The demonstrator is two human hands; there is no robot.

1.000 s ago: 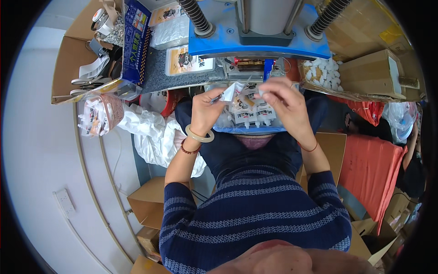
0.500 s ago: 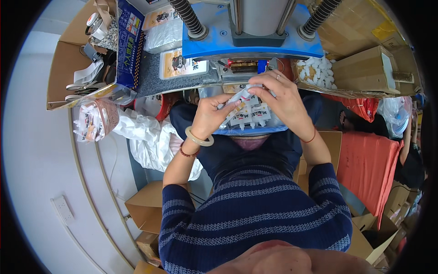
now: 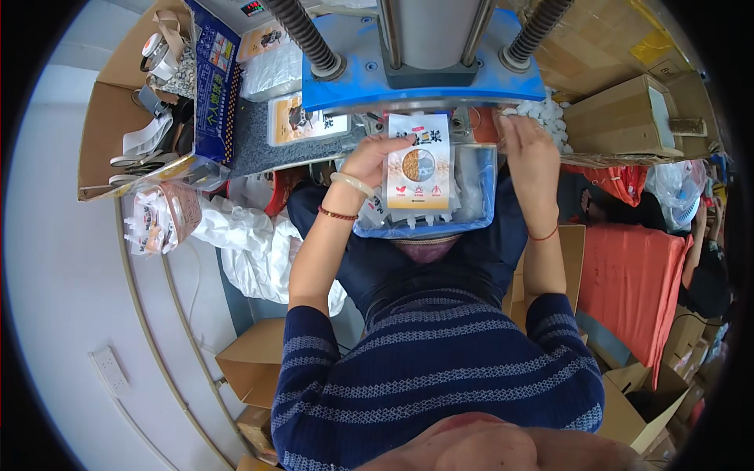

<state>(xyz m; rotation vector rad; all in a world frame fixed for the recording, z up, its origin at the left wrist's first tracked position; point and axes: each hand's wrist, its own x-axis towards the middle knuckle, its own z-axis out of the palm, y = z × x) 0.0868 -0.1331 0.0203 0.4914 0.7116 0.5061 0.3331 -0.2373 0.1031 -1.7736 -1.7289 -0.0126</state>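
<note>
My left hand [image 3: 369, 161] is closed on the left edge of a flat white-and-orange printed pouch [image 3: 418, 169], its thumb lying across the front. The pouch is upright above a blue-rimmed tray [image 3: 424, 231] on my lap, hiding part of it. More spouted pouches [image 3: 377, 216] lie in the tray. My right hand [image 3: 530, 149] is raised beside the left edge of a pile of small white caps [image 3: 546, 114]. Its fingers stretch forward, slightly bent and a little apart, and I see nothing in them.
A blue press plate [image 3: 424, 94] with spring-wrapped posts stands ahead over the workbench [image 3: 255, 145]. At left is a cardboard box [image 3: 102, 133] of tape rolls and tools; a plastic bag of pouches [image 3: 161, 220] hangs below it. A cardboard carton [image 3: 628, 118] sits at right.
My right hand has left the pouch and moved right to the caps. My left hand now shows the pouch's printed face upright above the tray. The view has shifted slightly.
</note>
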